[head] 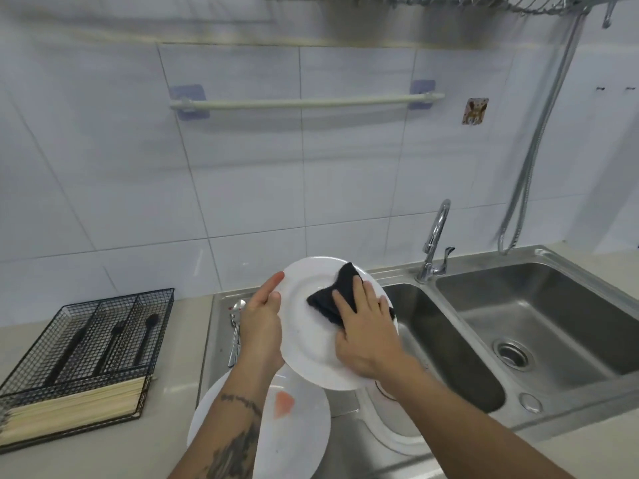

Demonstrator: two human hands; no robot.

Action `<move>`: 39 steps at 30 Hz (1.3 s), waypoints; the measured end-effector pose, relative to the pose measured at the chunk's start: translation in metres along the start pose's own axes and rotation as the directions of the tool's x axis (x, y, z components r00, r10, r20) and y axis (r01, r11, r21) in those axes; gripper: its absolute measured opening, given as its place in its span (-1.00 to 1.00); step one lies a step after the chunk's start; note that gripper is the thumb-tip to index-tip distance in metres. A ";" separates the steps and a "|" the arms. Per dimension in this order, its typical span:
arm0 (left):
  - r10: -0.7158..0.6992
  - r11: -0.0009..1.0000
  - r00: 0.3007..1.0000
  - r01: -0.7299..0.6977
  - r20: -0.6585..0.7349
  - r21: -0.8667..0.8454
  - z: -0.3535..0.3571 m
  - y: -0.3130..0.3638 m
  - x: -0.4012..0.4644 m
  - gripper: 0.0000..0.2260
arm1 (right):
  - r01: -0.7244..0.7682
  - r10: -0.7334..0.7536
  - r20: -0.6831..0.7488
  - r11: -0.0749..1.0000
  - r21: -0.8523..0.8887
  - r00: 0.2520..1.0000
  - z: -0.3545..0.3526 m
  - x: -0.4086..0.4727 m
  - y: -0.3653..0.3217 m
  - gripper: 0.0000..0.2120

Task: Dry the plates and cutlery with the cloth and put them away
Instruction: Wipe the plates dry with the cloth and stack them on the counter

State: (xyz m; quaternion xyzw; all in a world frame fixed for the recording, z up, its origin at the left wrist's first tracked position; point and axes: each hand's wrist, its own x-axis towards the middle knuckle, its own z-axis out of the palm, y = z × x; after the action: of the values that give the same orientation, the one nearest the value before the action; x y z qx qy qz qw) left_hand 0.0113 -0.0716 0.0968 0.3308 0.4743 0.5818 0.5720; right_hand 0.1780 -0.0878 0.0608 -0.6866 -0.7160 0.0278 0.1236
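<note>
My left hand grips the left rim of a white plate, tilted up over the sink's drainboard. My right hand presses a black cloth flat against the plate's face. Below lie another white plate with a pinkish mark and part of a further white dish. Metal spoons lie on the drainboard, partly behind my left hand.
A black wire cutlery tray on the left counter holds black utensils and a bundle of chopsticks. A double steel sink with a tap lies to the right. An empty towel rail and an overhead dish rack hang on the wall.
</note>
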 end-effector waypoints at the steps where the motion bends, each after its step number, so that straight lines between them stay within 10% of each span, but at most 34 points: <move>1: 0.006 1.000 1.000 -0.006 -0.003 -0.004 -0.005 0.001 0.002 -0.67 | -0.013 0.013 -0.015 1.000 -0.014 1.000 -0.002 -0.005 -0.004 -0.35; 6: -0.034 0.998 0.998 0.036 0.047 -0.051 -0.001 0.004 -0.002 -0.67 | 0.201 -0.209 0.037 0.968 0.153 0.977 0.000 -0.021 -0.041 -0.40; 16: -0.007 0.997 0.998 0.012 0.059 -0.074 -0.012 0.016 0.001 -0.68 | -0.068 0.046 -0.136 0.985 -0.157 0.990 -0.012 -0.006 -0.009 -0.34; 25: -0.074 0.995 0.971 0.086 0.228 -0.043 -0.001 0.009 -0.008 -0.62 | 0.261 -0.258 -0.038 0.954 0.147 0.965 -0.006 -0.024 -0.044 -0.36; 39: -0.063 0.998 0.969 0.059 0.238 0.026 -0.017 0.015 0.001 -0.63 | 0.258 -0.261 -0.212 0.965 -0.042 0.942 -0.010 0.024 -0.038 -0.29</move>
State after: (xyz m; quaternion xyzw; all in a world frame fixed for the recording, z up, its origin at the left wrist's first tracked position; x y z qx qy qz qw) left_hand -0.0101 -0.0720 0.1050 0.3889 0.4174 0.5156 0.6393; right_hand 0.1429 -0.0674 0.0819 -0.5860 -0.7826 -0.0682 0.1987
